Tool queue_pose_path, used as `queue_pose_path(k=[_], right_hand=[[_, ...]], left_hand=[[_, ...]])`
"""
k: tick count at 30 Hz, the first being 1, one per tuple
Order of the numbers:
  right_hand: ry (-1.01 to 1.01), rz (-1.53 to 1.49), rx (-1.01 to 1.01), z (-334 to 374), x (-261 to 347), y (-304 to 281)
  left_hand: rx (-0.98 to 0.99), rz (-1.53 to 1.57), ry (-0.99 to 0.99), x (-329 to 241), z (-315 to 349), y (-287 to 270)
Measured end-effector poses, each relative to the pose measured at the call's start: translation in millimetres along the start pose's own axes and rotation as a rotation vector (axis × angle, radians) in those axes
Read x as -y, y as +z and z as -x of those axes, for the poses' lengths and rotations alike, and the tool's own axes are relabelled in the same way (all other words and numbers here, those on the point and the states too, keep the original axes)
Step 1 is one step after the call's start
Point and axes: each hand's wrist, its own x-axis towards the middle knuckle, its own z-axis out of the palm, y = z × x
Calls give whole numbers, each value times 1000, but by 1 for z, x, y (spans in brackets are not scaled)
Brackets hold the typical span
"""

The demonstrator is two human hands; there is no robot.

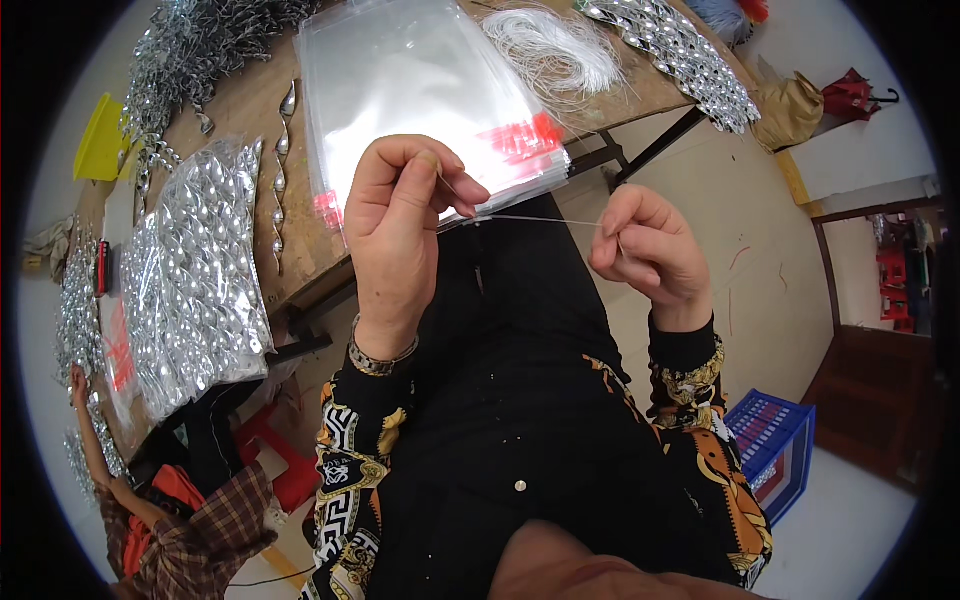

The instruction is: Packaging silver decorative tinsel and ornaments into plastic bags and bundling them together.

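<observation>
A thin white string [545, 218] runs taut between my two hands, above my lap and just off the table's near edge. My left hand [405, 195] pinches one end between thumb and fingers. Its other fingers are curled. My right hand [650, 245] is closed on the other end, fingers bent inward. Right beyond my left hand lies a stack of clear plastic bags [400, 80] with red print along the near edge. Farther back on the table is a loose bundle of white strings [560, 50].
Silver twisted strips fill a clear pack [195, 280] at left, with one loose strip [281, 180] beside it. More strips [680, 60] lie far right. A yellow tray [100, 140] stands at far left. A co-worker in a checked shirt [200, 530] is lower left. A blue crate [775, 450] stands right.
</observation>
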Motion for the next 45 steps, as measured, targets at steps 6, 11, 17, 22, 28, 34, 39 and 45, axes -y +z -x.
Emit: queue_pose_path(k=[6,11,17,22,28,34,39,45], right_hand=[[-102,131,-57,-2,9,5],[-86,578,-264,-13,6,18],[-161,620,-260,-23,6,32],[-168,635,-260,-31,4,37],[-205,806,-335,-34,-6,35],[-495,1037,-337,-42,-11,30],[-342,803,-380,-42,-20,37],[-304,656,-406,-47,-32,36]], left_hand=[[-28,-19,11,-2,-2,-2],[-59,-31,-43,5,-1,-3],[-45,-43,-47,5,1,3],[-44,-67,-53,4,1,7],[-27,-47,-120,9,4,11],[15,-41,-176,11,4,13],[13,47,-235,13,4,11],[6,117,-278,13,7,11]])
